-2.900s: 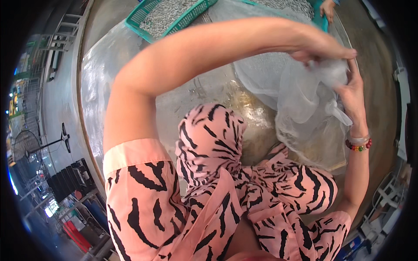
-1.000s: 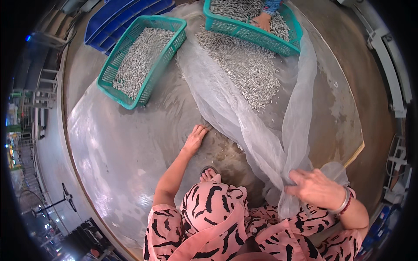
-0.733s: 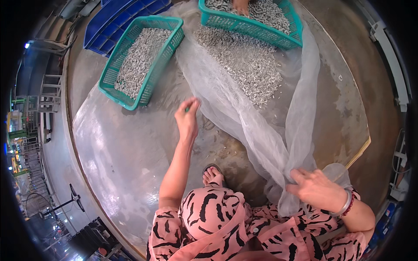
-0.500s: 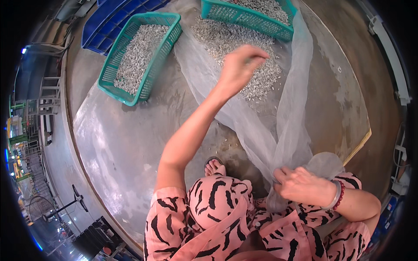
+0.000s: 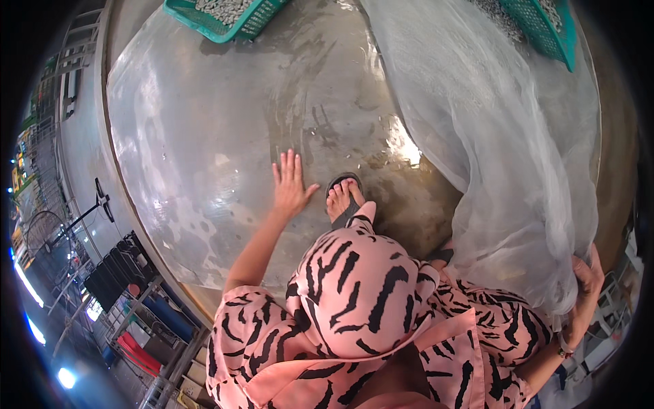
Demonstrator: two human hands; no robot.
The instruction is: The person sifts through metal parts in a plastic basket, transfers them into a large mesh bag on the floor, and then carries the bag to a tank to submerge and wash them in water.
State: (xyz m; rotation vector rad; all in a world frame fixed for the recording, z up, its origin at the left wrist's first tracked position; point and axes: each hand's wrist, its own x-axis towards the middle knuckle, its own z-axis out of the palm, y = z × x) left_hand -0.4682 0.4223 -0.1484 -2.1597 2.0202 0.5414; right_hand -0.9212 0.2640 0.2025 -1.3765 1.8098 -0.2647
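Observation:
My left hand is open with its fingers spread, palm down at the wet metal-looking surface; I cannot tell whether it touches. At the right edge, my right hand grips the gathered rim of a sheer white mesh net. From there the net spreads away over the surface in loose folds. Part of a pile of small silvery pieces shows beneath its far end. My sandalled foot is just right of my left hand.
A green plastic basket of small silvery pieces stands at the far left. Another green basket sits at the far right beside the net. Beyond the surface's left edge are a fan and a black crate-like stack.
My left hand came down and nearer from above the pile, its fingers now spread. My right hand moved right with the net, which is now drawn wider. The view has shifted nearer.

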